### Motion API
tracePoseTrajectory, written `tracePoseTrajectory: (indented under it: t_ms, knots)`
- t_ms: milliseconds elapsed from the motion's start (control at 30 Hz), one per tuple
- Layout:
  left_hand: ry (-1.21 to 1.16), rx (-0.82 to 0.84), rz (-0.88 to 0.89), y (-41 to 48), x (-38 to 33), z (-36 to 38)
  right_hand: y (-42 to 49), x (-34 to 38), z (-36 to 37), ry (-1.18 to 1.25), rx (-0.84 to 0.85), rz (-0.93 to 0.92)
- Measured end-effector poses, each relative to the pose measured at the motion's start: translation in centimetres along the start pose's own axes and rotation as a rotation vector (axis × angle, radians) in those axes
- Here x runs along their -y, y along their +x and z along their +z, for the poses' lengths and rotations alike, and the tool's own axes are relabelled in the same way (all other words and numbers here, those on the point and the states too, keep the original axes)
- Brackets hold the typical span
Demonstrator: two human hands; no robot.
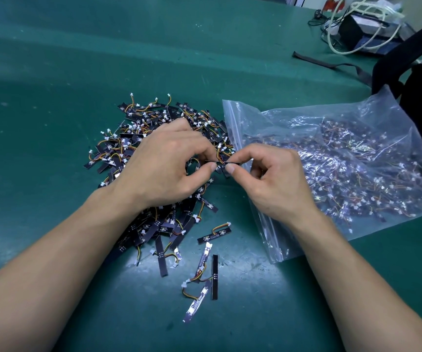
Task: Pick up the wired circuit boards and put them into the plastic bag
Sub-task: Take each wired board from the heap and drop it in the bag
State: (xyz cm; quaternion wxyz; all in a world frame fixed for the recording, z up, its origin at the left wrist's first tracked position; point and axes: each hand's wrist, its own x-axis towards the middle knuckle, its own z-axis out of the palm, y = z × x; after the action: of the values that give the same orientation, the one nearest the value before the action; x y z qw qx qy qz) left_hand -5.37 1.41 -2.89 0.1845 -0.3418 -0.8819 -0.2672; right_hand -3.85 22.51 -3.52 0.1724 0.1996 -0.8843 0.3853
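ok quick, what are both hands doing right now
left hand: pinching one end of a wired circuit board.
right hand: pinching the same board's other end.

A green tabletop (52, 85) is covered at its middle by a heap of wired circuit boards (138, 128), a few strays (204, 270) are scattered nearer the front, a clear plastic bag (357, 153) holding more is laid just beside the heap on the right, and a black strap (331, 63) is stretched farther back.

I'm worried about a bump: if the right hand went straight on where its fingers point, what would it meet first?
Probably the left hand, fingertips facing the right hand across the thin black circuit board strip both pinch.
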Motion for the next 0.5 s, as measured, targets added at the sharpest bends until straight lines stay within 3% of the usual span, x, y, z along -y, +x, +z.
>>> tracePoseTrajectory:
  t_ms: [500]
  knots:
    - [-0.001,-0.023,-0.001,0.08,0.20,0.09,0.02,-0.32,0.07,0.132,0.006,0.119]
